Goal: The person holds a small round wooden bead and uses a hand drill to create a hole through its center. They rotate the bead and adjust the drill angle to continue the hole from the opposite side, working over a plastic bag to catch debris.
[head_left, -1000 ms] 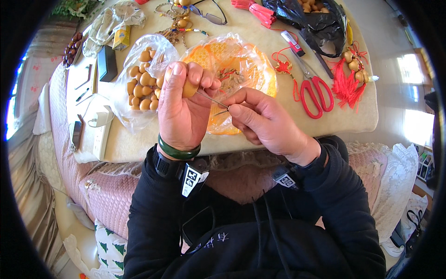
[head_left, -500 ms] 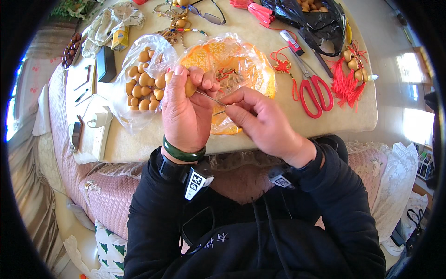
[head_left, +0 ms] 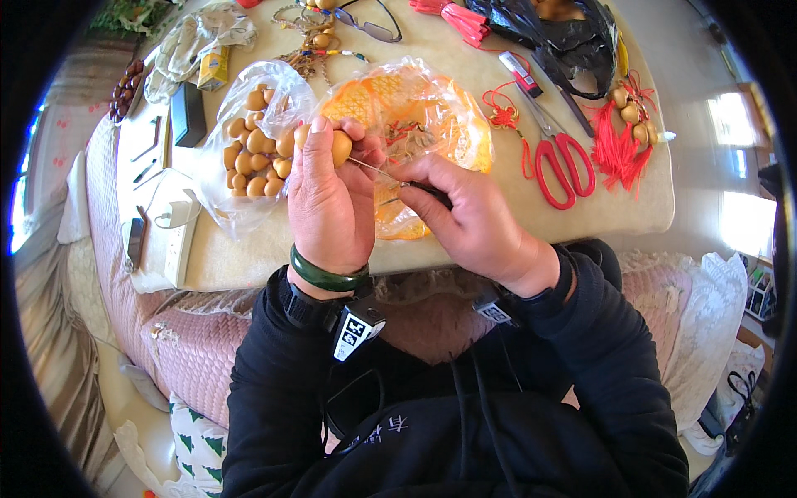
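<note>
Nearest is the person's black hoodie, its sleeves leading up to a strap with a marker tag on the left wrist and a green bangle just above it. Over the near side of the cream-covered counter, the left hand is raised with its fingers curled closed round a round tan bead; more tan shows on the other side of the thumb. The right hand has its thumb and fingers pinched shut on the dark handle of a thin metal tool, which reaches across to the bead; whether its tip is inside, I cannot tell. Beyond the hands, an orange dish sits under clear plastic, with a clear bag of tan beads to the left and red-handled scissors to the right. Farther back lie a red tassel, a yellow box, a black bag and a pair of glasses.
</note>
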Demonstrator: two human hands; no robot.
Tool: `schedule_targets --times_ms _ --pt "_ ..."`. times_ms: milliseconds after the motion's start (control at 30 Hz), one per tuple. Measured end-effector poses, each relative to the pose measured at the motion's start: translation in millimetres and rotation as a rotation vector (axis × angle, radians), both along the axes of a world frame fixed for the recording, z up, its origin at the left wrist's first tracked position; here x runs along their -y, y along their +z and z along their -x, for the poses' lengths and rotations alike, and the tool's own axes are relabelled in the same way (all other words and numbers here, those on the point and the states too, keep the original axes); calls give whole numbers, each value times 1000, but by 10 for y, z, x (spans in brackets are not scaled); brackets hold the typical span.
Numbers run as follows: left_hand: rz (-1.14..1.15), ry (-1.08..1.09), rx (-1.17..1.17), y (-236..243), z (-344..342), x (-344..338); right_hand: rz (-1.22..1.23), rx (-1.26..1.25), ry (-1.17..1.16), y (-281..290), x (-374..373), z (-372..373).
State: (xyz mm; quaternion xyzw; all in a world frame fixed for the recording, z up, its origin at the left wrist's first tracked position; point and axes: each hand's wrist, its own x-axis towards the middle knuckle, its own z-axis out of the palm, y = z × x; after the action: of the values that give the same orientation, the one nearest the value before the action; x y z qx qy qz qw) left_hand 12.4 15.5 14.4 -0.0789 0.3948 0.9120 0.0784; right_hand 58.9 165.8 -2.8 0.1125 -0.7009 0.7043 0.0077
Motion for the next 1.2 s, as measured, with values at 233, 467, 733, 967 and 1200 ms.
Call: schedule_targets --times_ms 233,467,733,967,1200 --pt "-204 -151 -142 18 23 42 682 655 323 118 -184 -37" --pt "-177 -81 -118 -10 2 -22 -142 -180 -66 52 -3 -16" --pt "-187 -184 -126 38 60 70 522 701 242 148 -181 -31" --pt "-68 -76 -69 -16 26 46 -458 -373 -165 21 -64 8" --pt "-346 -308 -186 -13 120 109 702 755 351 139 -196 -26"
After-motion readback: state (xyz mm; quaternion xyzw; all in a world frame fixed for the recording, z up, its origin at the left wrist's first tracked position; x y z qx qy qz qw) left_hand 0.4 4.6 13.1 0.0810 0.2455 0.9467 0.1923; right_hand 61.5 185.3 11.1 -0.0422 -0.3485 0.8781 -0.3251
